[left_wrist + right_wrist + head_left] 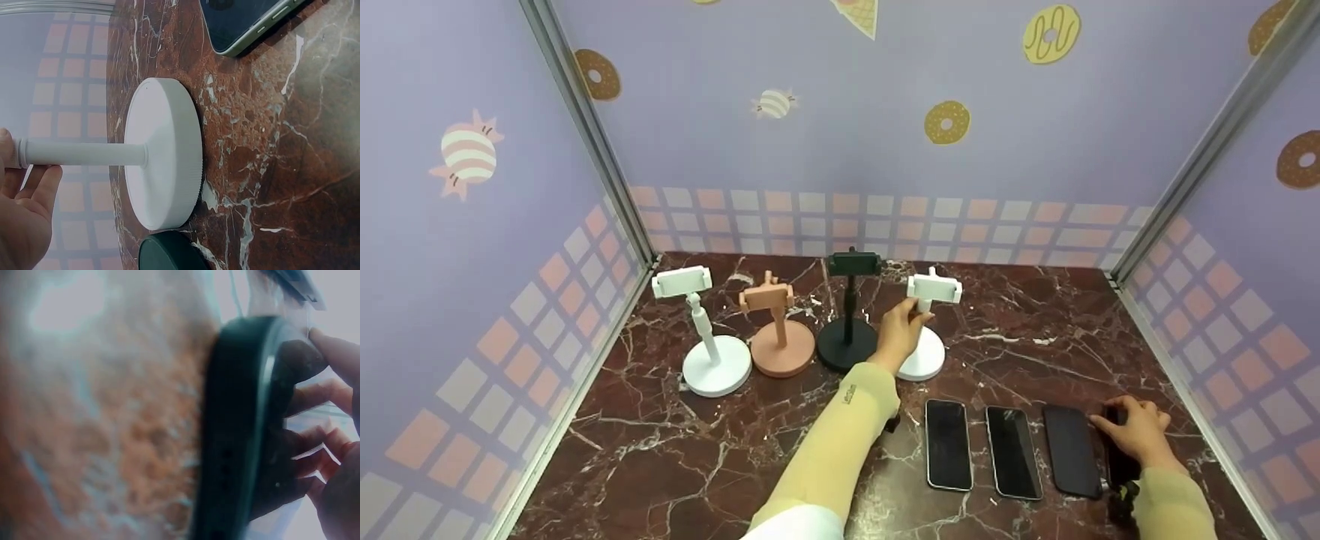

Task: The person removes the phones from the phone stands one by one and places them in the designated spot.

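Observation:
My left hand (901,334) grips the upper post of the rightmost white phone stand (936,288), just below its clamp. The left wrist view shows the fingers round the post, with the round white base (163,152) on the marble table. At the far right, my right hand (1136,431) holds a black phone (1123,459) by its far end, partly covering it. In the right wrist view the thumb and fingers meet this dark phone (236,422), whose lower part is cut off. Whether it touches the table cannot be told.
Left of the held stand are a black stand (849,330), a salmon-pink stand (781,352) and another white stand (717,367). Three phones lie in a row: one (949,445), a second (1013,452) and a matte one (1072,450). Patterned panels (810,142) enclose the table.

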Available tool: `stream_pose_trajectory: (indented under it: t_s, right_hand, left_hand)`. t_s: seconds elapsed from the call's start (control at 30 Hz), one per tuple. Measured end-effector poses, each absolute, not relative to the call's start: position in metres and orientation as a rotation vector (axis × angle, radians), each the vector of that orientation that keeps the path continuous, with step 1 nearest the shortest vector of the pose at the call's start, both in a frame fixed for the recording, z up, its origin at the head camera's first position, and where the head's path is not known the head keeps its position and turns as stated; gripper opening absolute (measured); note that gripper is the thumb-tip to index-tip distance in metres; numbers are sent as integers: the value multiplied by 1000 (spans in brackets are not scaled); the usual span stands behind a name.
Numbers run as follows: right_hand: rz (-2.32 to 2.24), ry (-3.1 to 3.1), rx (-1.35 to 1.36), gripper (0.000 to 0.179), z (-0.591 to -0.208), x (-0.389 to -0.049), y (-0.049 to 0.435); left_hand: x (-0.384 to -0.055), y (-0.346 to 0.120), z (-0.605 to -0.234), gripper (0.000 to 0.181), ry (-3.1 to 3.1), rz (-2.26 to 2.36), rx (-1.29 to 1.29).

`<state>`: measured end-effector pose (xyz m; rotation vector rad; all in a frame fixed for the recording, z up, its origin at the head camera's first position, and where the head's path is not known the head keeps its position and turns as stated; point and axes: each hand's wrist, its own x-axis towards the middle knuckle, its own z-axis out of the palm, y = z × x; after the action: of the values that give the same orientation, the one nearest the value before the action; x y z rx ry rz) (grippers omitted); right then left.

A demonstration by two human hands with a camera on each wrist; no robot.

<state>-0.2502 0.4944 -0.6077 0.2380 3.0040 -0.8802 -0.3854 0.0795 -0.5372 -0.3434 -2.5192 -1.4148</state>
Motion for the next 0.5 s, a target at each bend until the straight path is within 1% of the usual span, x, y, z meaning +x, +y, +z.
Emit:
stream_pose_trajectory:
  t_s: [0.17,0.3,0.43,0.5]
  right_hand:
    - [-886,3006,235,63,-609,-252,496]
    - [-883,3028,226,61,-611,-252,496]
    - [-884,3039,223,57,-609,-252,495]
    - [-877,3026,244,59,-606,-252,494]
  left_hand:
    - [-387,80,-538,26,-2512,-1363,-342]
    - [-386,80,-538,25,-2529,-1365,-336]
    - [-384,79,-536,29,-2577,-1379,-313]
    - [-383,78,-534,32,-2601,-1388,-311]
